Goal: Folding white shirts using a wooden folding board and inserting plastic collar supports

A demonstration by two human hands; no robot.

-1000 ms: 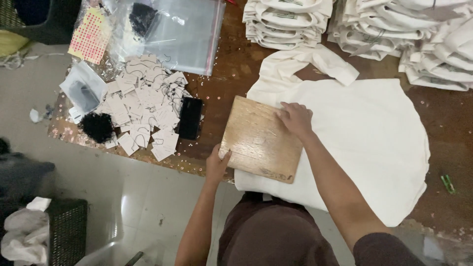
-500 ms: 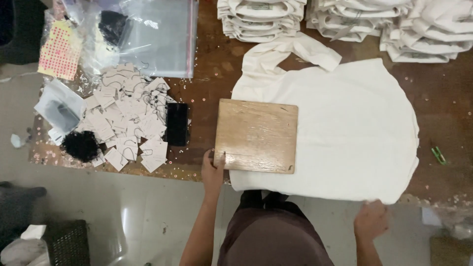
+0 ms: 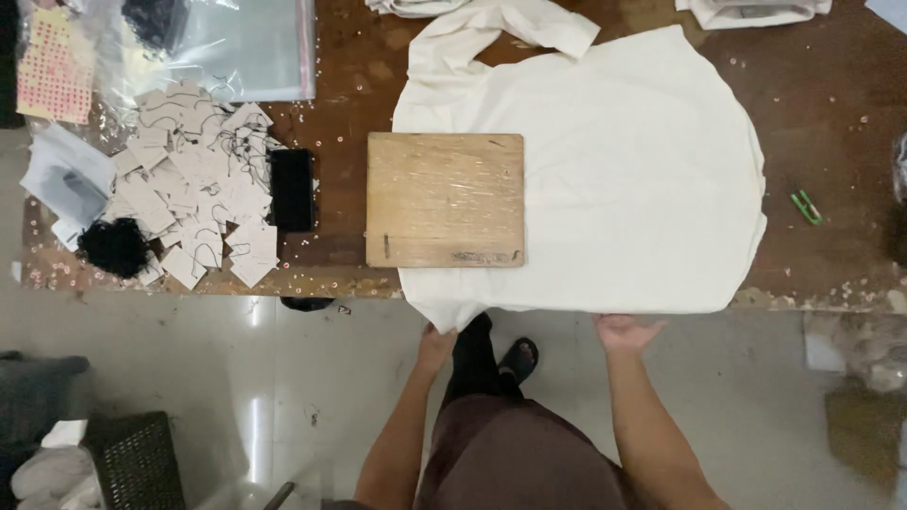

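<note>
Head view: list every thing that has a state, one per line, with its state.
White garment: spread flat, hem over the table edge.
Wooden board: flat on the garment's left side.
Left hand: gripping the hem.
Right hand: gripping the hem.
Paper tags: loose heap.
Clear plastic bag: lying flat.

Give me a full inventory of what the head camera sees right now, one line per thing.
cream garment: one, spread flat on the table, near hem hanging over the front edge
wooden board: one, tan, lying on the garment's left part
paper tags: a pile, pale with dark strings, left of the board
black rectangular object: one, between tags and board
clear plastic bags: some, far left corner
green clip: one, right of the garment
wooden table: one, brown, scuffed
dark basket: one, on the floor, lower left
left hand: gripping the hem
right hand: gripping the hem
</note>
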